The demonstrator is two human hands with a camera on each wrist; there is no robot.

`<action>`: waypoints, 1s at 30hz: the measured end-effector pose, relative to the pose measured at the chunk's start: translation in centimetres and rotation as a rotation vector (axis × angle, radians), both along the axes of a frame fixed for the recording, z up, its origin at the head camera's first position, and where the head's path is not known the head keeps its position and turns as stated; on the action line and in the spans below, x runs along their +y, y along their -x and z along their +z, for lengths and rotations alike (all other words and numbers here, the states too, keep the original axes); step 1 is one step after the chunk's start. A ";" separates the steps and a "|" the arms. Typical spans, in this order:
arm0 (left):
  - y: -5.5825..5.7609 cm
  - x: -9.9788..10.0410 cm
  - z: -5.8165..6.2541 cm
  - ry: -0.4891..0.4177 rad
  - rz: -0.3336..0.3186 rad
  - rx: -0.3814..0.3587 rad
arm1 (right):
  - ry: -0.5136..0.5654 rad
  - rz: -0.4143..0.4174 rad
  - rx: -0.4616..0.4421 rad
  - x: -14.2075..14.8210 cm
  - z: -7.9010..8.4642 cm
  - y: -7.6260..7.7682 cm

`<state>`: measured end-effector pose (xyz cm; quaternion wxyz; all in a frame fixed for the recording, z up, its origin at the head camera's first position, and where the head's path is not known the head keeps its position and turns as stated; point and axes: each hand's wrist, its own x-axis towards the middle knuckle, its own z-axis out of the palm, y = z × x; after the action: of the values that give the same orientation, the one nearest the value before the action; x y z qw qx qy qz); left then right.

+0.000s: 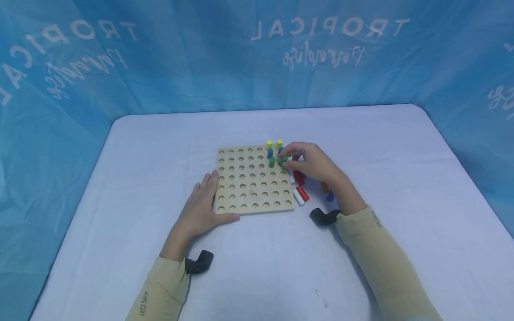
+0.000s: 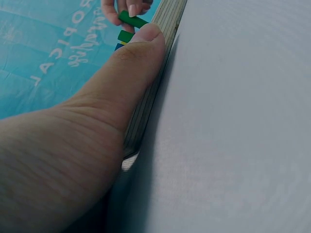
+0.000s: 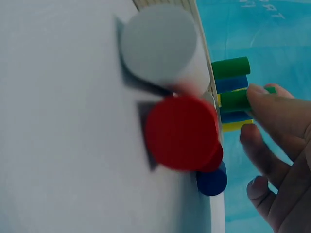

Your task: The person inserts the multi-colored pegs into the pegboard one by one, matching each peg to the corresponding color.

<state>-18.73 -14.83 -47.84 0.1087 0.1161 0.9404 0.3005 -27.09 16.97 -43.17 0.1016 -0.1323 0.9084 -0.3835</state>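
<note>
Thumb and fingertips of my right hand (image 1: 315,161) pinch a green peg (image 3: 234,100) near the right edge of the board (image 1: 247,191); I'd best keep it upright while my left hand (image 1: 201,206), fingers extended, braces the board. I count two green pegs (image 1: 271,162) including this, two blue pegs (image 1: 270,153), two yellow pegs (image 1: 269,144); two red pegs (image 1: 302,193) and two white pegs (image 1: 298,197) show loose alongside.

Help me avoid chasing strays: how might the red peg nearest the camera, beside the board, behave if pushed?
The red peg will probably roll if pushed sideways, since it is round and lies on its side. The white peg close beside it might check a roll toward the board. The red one looks stiff, its sides being straight.
</note>
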 end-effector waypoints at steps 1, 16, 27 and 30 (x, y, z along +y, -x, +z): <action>0.0 0.0 0.0 0.003 0.001 -0.002 | 0.003 0.002 -0.002 0.0 0.0 0.0; 0.0 0.0 0.5 -0.006 -0.013 0.000 | -0.006 -0.026 -0.015 -0.8 -0.2 0.1; 0.0 0.0 0.4 -0.009 -0.013 -0.007 | -0.046 -0.027 -0.082 -0.4 -0.1 0.2; 0.0 0.0 0.3 -0.011 -0.016 -0.004 | -0.074 -0.022 -0.071 0.3 0.3 0.3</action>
<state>-18.72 -14.86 -47.52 0.1123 0.1236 0.9376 0.3051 -27.36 17.30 -42.83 0.1342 -0.1050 0.9191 -0.3553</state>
